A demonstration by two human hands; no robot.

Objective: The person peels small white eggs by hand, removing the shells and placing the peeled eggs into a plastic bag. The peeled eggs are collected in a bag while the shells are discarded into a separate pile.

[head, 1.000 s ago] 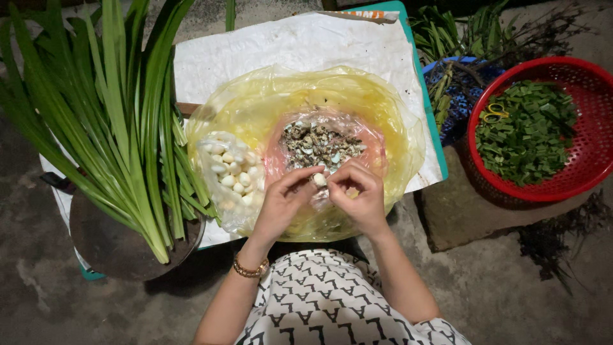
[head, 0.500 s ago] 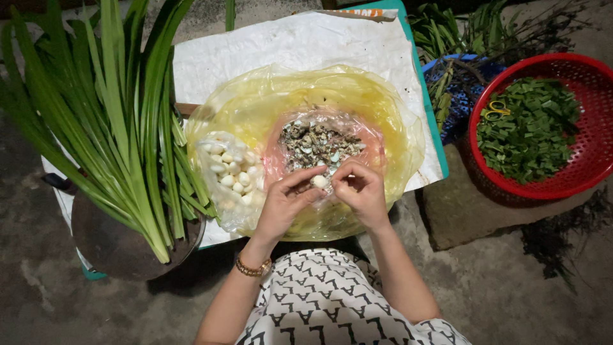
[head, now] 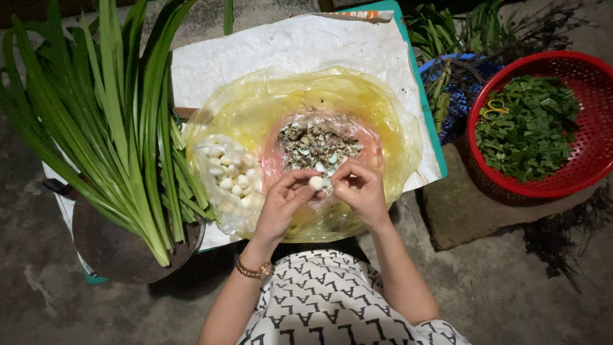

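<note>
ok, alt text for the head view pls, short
Both hands, left hand and right hand, hold a small white peeled egg over a pink bag of shell bits in a yellow bag. Peeled eggs lie left, beside long green leaves; a red basket of chopped greens sits right.

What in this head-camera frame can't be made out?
- Small pale egg: its underside, covered by the fingers of the left hand and right hand.
- Dark round tray: mostly hidden under the long green leaves.
- Blue basket: contents masked by greens.
- Shell bits: too small to identify.
</note>
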